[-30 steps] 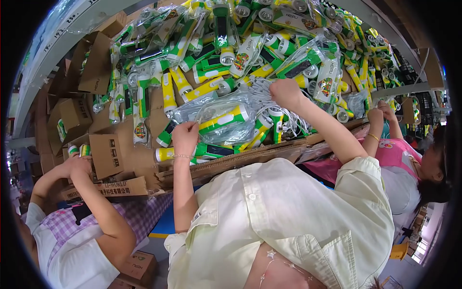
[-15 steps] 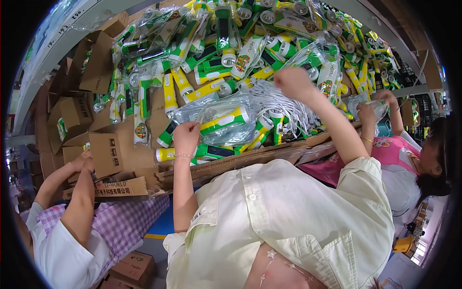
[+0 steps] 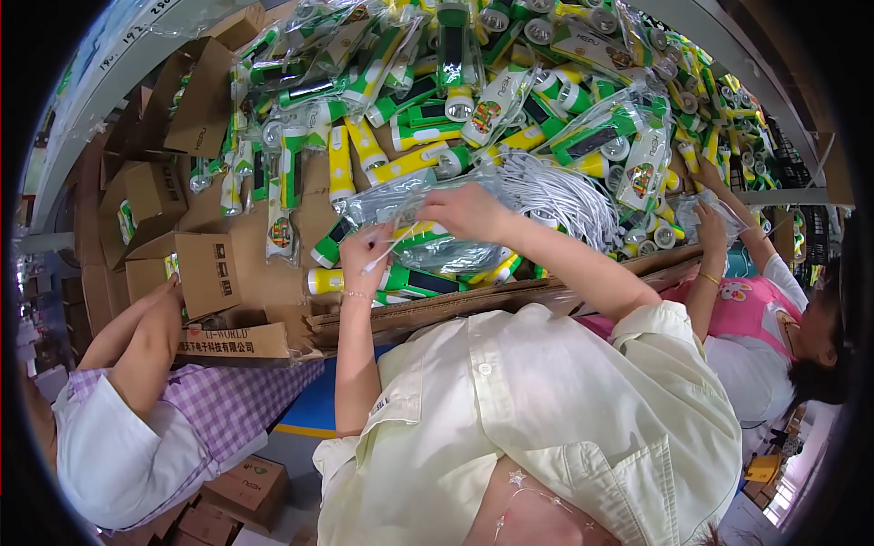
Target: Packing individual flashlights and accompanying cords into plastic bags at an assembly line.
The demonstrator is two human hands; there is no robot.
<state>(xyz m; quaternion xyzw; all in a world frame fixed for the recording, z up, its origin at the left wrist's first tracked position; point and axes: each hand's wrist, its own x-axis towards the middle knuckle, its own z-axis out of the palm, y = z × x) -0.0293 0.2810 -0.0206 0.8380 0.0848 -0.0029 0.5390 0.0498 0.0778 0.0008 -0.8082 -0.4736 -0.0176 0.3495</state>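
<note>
My left hand (image 3: 366, 257) pinches the edge of a clear plastic bag (image 3: 473, 253) that holds a green and yellow flashlight (image 3: 417, 234). Close beside it, my right hand (image 3: 469, 214) is closed on a thin white cable (image 3: 397, 242), which stretches across the bag's mouth to the left hand's fingertips. Behind my right forearm lies a bundle of white cables (image 3: 569, 202). Loose flashlights lie around the bag, one with a dark panel (image 3: 428, 282) just below it. My fingers partly cover the bag's opening.
A large heap of flashlights (image 3: 437, 127), some bagged, fills the cardboard-lined table. Its cardboard front edge (image 3: 437, 307) runs before me. Small open cartons (image 3: 208, 276) stand at left, where a co-worker's arms (image 3: 137, 332) reach in. Another co-worker's hand (image 3: 712, 227) handles a clear bag at right.
My right hand has come from above the cable bundle leftward and down to the bag, bringing a white cable. My left hand stays at the bag. The whole view has shifted slightly.
</note>
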